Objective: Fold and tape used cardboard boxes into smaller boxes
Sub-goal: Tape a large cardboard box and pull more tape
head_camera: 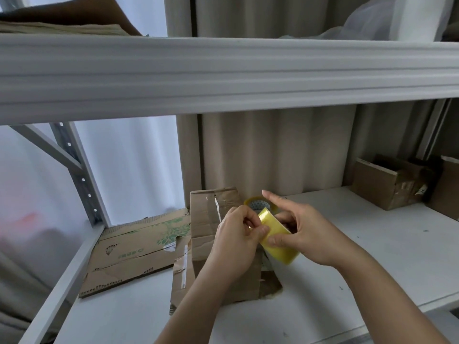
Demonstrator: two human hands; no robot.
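The right hand [304, 234] grips a yellow tape roll [278, 240], index finger extended. The left hand [239, 234] pinches the roll's outer surface with thumb and fingertips. Both hands are above a folded cardboard box [211, 234] near the middle of the white shelf [372, 256]. A flattened printed cardboard sheet [139, 249] lies toward the shelf's left edge. A second tape roll [257, 203] sits behind the hands. A small taped box [387, 184] stands at the far right corner.

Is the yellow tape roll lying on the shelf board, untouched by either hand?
No. The yellow tape roll is held above the cardboard box, gripped by the right hand while the left hand pinches at its edge.
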